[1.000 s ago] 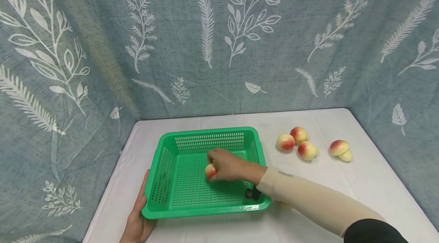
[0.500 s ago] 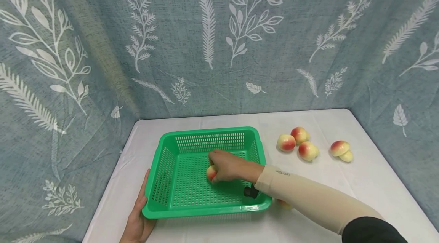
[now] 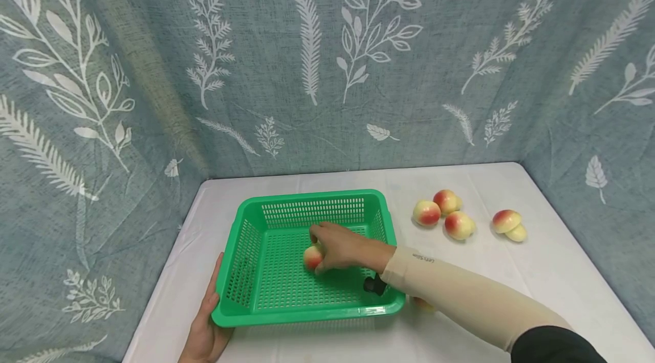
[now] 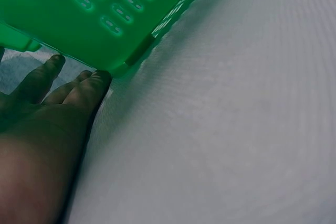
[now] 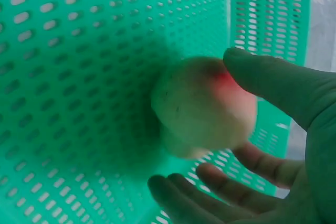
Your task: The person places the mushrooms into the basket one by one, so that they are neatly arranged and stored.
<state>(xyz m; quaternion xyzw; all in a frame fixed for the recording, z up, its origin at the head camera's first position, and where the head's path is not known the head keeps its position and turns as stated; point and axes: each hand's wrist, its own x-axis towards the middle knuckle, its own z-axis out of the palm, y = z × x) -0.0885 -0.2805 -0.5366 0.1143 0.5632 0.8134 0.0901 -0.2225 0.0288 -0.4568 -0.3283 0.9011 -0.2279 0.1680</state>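
Note:
A green perforated plastic basket [image 3: 299, 317] stands on the white-covered table. At its left side my left hand [image 3: 206, 317] lies with extended fingers against the outer wall; the left wrist view shows the fingertips at the basket's lower edge. Over the basket floor is my right hand [image 3: 338, 246], reaching in across the right rim. Beside its fingers lies a red-and-yellow peach [image 3: 312, 258]. In the right wrist view the thumb meets this peach [image 5: 199, 108] at its edge, while the other fingers are spread apart below it. A paler lobe shows under the peach.
Three peaches [image 3: 426, 213] sit grouped right of the basket. Farther right is another peach [image 3: 505, 220] with a pale yellow piece [image 3: 517, 232] against it. One more fruit [image 3: 423, 305] is partly hidden by the right forearm. A patterned grey-blue curtain [image 3: 327, 124] surrounds the table.
In the basket, the peach has shifted slightly left from the right hand, and more of it shows. The left hand and basket stay put.

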